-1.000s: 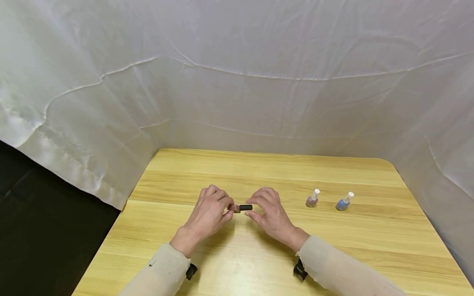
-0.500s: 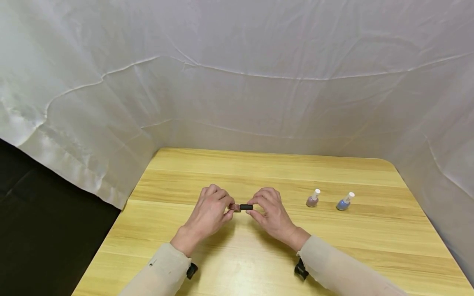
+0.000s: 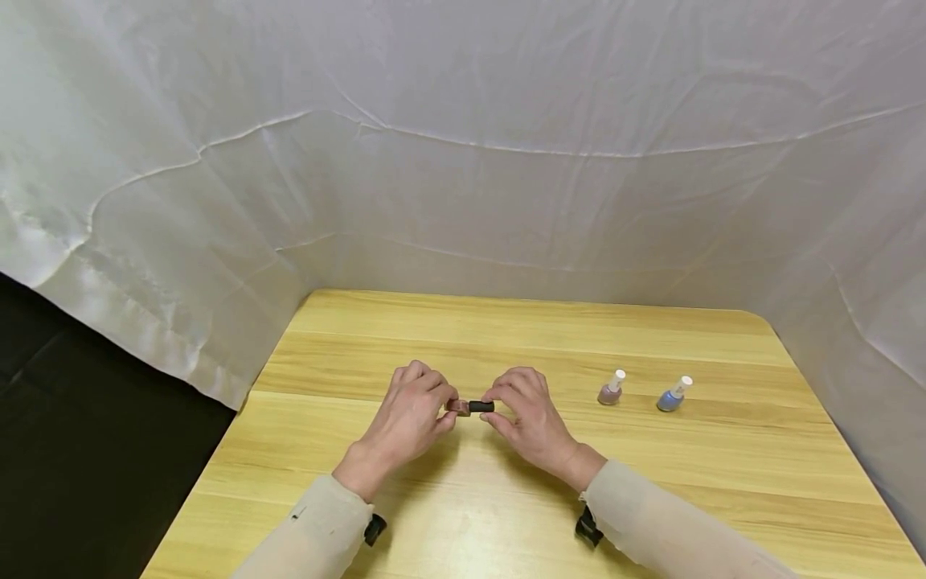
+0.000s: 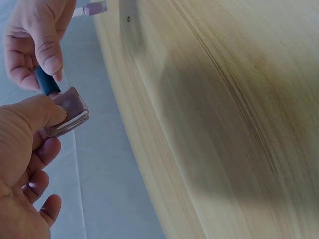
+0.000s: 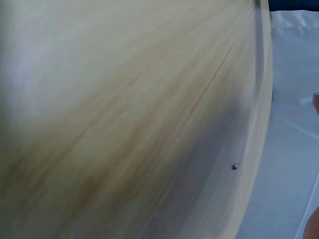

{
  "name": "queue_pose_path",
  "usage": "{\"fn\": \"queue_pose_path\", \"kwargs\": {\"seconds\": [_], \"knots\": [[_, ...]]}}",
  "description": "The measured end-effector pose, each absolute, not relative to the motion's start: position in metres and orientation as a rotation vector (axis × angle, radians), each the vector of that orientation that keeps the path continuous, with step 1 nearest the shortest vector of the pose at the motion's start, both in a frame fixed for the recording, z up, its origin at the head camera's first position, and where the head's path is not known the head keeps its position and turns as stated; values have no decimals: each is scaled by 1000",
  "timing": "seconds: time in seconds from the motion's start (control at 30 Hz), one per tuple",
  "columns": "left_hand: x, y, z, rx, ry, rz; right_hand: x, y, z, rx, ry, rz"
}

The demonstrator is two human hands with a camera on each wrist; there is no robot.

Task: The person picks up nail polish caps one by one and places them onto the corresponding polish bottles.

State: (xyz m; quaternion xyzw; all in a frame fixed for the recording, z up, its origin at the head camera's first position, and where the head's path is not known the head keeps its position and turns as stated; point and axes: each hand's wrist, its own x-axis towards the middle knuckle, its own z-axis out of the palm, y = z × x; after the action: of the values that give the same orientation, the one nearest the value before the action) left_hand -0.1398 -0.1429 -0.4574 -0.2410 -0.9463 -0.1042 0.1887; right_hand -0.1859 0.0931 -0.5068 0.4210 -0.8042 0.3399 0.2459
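Near the middle of the table, my left hand [image 3: 408, 406] grips a small glass nail polish bottle [image 4: 75, 110] of brownish-pink colour, its thumb across the flat face. The bottle lies sideways in the air, its black cap [image 3: 481, 406] pointing right. Thumb and fingers of my right hand [image 3: 531, 418] pinch that cap, which sits at the bottle's neck. In the left wrist view, the right fingers partly cover the cap [image 4: 46, 79]. Only bits of fingers [image 5: 311, 226] show at the right wrist view's edge.
A mauve nail polish bottle [image 3: 610, 394] and a blue one [image 3: 670, 400], both white-capped, stand upright right of my hands. The wooden table [image 3: 506, 330] has a pale curtain [image 3: 463, 201] hanging behind and around it. Black devices [image 3: 588, 527] sit under both sleeves.
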Motion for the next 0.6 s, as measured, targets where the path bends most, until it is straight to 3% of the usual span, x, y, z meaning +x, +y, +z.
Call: {"fn": "queue_pose_path", "kwargs": {"seconds": [0.6], "knots": [[-141,-142,-456,-680,-2689,-279,-190,95,-510,1183,-2160,864]]}}
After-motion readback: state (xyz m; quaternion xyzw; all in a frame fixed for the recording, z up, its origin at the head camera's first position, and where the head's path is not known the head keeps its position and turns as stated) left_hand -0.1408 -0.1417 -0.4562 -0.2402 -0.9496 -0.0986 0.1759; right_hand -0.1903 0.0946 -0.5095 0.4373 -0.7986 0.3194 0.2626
